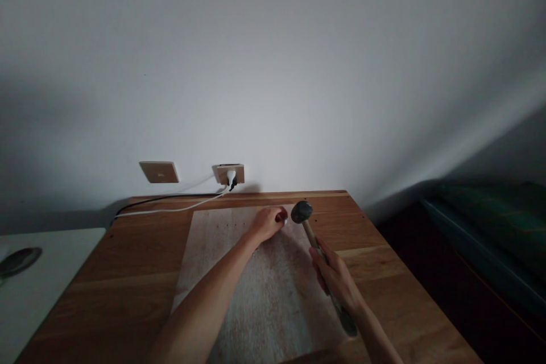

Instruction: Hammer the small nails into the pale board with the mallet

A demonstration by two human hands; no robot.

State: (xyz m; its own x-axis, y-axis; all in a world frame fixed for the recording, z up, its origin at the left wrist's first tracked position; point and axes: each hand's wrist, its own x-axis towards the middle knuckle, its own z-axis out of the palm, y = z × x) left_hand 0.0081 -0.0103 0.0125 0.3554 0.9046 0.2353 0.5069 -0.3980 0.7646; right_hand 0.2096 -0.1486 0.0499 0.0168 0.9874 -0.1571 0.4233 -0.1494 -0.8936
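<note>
A rubber mallet (302,212) with a dark rounded head and a long handle is gripped by my right hand (335,276). Its head is up and tilted to the left, just right of my other hand. My left hand (271,223) is closed in a pinch over the far part of a pale, worn wooden board (273,301). Whatever sits between those fingertips is too small and dark to make out. Several tiny dark marks (236,224) dot the board left of the left hand. Small bits (256,251) lie partly hidden beside the left wrist.
The board lies on a wooden table (132,284) against a white wall. A socket (231,174) holds plugs, with a white cord (170,210) and a black one running left. A white surface (55,278) adjoins at left; dark green fabric (495,227) is at right.
</note>
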